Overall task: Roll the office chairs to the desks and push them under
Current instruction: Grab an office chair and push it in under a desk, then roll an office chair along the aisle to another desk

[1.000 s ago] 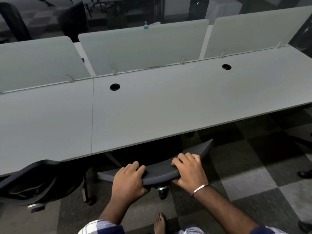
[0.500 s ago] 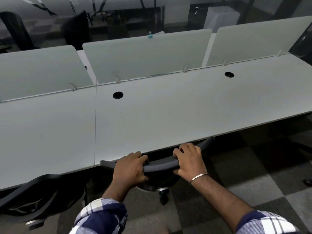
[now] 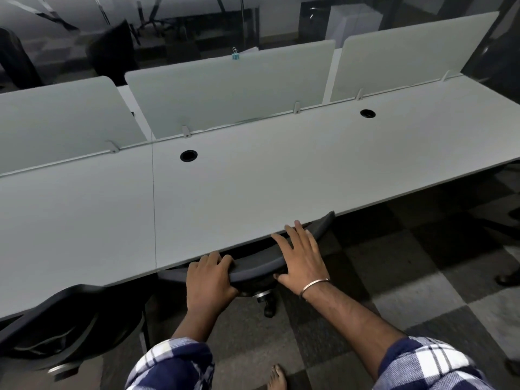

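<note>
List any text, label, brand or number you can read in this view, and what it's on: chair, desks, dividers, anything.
None can be read.
Chair back under both hands: no visible label or brand.
Desk top and dividers: plain, no markings.
Blue binder clip on the middle divider: too small to show any print.
White box behind the glass: no legible text.

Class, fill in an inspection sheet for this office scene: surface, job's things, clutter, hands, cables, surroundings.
Surface: grey desk, bare, two grommet holes.
Job's things: chair backrest at the desk edge, seat underneath; second chair at left.
Clutter: binder clip on the divider.
Hands: left hand grips the backrest top; right hand rests on it, fingers straight.
Cables: nothing seen.
Surroundings: checkered carpet, glass wall behind, shoes at right edge.
</note>
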Motion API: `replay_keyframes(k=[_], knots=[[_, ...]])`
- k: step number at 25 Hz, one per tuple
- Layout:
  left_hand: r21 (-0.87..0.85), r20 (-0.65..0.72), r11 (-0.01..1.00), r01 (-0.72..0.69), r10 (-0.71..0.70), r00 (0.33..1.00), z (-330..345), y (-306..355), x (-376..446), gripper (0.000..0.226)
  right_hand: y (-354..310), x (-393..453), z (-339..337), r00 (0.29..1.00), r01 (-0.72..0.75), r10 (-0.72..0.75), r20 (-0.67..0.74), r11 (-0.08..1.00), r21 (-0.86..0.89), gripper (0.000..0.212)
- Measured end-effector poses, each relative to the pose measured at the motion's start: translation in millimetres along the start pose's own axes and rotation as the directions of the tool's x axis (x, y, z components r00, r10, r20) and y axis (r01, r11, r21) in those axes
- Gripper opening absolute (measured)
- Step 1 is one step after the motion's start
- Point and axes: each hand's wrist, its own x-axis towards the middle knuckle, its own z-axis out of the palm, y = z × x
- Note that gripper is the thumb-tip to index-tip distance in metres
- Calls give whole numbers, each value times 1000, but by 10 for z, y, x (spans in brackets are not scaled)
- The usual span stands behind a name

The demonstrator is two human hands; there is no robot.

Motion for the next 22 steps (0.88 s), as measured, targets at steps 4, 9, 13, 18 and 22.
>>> replay_keyframes(k=[4, 9, 13, 18, 22], knots=[[-119, -52, 993, -25, 19, 998, -49, 201, -283, 79, 156, -353, -19, 991, 119, -125, 42, 984, 132, 102], [-570, -176, 769, -291, 232, 957, -156, 776, -433, 78, 653, -885, -229, 998, -23, 55, -27, 736, 676, 85], [-600, -136, 712, -366, 360, 923, -222, 1418, -407, 75, 1362, -1478, -235, 949, -243, 316, 19, 689, 683, 85], [-531, 16, 721, -445, 534, 845, -167, 2358, -307, 77, 2412, -2449, -188, 846, -462, 520, 119, 603, 650, 95], [-499, 117, 702, -508, 636, 763, -172, 3270, -275, 80, 3273, -3477, -244, 717, -609, 680, 149, 509, 609, 101]])
